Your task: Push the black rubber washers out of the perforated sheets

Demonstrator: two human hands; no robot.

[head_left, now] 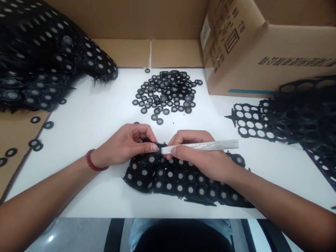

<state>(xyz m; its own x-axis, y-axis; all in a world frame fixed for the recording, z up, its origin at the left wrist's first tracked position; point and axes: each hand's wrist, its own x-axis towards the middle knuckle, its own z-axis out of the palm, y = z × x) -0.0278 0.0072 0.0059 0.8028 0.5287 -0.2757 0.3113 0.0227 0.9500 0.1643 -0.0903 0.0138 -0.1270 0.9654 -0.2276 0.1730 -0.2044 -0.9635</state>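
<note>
Left hand pinching far edge of black rubber sheet, near centre of white table. Right hand closed around white stick tool, tip at same spot. Beyond, pile of loose rings. Far left, stacked full sheets; right, emptied sheets beside cardboard box.

Both hands meet over the near sheet on the table: the left hand pinches its far edge, the right hand lies on it holding a stick that points at that pinch. Behind the grip lies a pile of rings. Far left sits a heap of sheets; right, a box with emptied sheets before it.
</note>
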